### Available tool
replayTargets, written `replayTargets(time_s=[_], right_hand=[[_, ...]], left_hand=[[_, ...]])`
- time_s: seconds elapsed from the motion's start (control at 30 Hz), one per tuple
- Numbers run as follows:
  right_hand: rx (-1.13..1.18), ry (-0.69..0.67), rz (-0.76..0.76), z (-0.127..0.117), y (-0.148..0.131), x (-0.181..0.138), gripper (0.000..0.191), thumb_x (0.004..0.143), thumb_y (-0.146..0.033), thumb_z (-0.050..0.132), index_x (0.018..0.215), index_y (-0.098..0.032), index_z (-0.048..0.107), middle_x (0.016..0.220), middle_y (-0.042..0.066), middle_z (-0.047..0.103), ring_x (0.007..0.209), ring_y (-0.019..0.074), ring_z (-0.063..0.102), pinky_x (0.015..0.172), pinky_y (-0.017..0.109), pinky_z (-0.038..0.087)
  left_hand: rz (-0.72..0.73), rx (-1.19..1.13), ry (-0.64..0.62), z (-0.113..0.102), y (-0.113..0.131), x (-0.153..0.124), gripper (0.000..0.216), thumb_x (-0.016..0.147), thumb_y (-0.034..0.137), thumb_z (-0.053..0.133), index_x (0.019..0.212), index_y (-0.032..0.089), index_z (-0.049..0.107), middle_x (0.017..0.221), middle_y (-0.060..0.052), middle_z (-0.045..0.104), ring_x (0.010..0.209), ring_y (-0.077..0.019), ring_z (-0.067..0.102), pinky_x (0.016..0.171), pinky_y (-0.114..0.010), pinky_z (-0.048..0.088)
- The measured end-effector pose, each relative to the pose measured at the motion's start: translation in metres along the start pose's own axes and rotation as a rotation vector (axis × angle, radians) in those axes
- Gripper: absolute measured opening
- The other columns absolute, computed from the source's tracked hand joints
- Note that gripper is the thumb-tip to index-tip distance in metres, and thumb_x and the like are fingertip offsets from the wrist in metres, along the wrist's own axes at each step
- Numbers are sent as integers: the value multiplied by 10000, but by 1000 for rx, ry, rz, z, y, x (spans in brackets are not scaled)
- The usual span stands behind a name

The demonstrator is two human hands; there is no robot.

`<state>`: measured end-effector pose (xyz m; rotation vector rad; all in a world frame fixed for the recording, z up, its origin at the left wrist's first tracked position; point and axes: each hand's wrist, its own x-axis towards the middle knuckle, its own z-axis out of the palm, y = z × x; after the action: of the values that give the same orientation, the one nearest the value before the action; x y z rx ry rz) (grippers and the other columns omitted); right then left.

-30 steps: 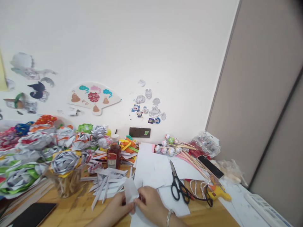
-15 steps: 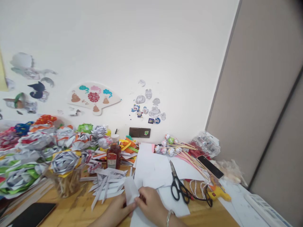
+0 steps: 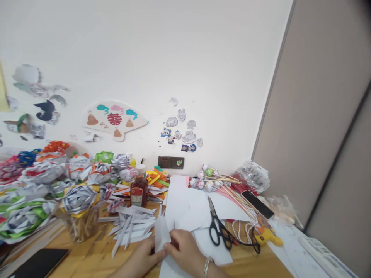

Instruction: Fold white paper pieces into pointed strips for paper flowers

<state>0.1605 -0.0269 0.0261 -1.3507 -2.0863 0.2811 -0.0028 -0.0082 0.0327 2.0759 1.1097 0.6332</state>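
Between my two hands is a small piece of white paper [image 3: 162, 233] with a fold in it, standing up from the fingers. My left hand [image 3: 149, 251] grips its lower left side, thumb laid across the bottom. On the right side my right hand [image 3: 185, 247] pinches it, thumb close to the left thumb and fingers curled behind. Under the hands lie white paper sheets [image 3: 185, 204]. A heap of folded white paper strips [image 3: 133, 224] rests just left of them. Black-handled scissors [image 3: 217, 227] lie to the right on the sheets.
Folded paper flowers [image 3: 79, 199] crowd the left side, one above a clear cup [image 3: 81, 226]. A brown bottle [image 3: 139, 189] stands behind the strips. Rightward are wrapped balls on sticks [image 3: 208, 183], a phone [image 3: 257, 204] and a yellow glue gun [image 3: 268, 236]. A dark tablet [image 3: 40, 262] lies front left.
The held paper has turned slightly more upright between my fingers. Both hands stay in nearly the same place, and the things on the table have not moved.
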Motion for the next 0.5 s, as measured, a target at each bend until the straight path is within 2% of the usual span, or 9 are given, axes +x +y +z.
replayTargets(time_s=[0.23,0.37,0.5], right_hand=[[16,-20,14,2,3,1,221,760,-247,513,579,-178,405,569,-47,445,538,97,391,491,204,234],[164,-46,63,2,4,1,222,751,-230,516,565,-175,409,555,-51,425,540,97,398,499,199,252],[252,-67,94,4,5,2,220,747,-204,512,556,-172,407,532,-55,444,520,89,430,485,177,279]], left_hand=[[-1,-53,-24,-2,7,-1,336,715,471,496,714,159,622,669,-2,662,653,-181,541,589,-210,427],[-23,-95,-47,-3,9,-2,331,712,474,499,695,164,617,638,12,633,644,-172,521,591,-211,422],[27,-165,-95,-3,6,0,337,719,475,493,708,163,620,603,22,599,623,-160,507,586,-213,411]])
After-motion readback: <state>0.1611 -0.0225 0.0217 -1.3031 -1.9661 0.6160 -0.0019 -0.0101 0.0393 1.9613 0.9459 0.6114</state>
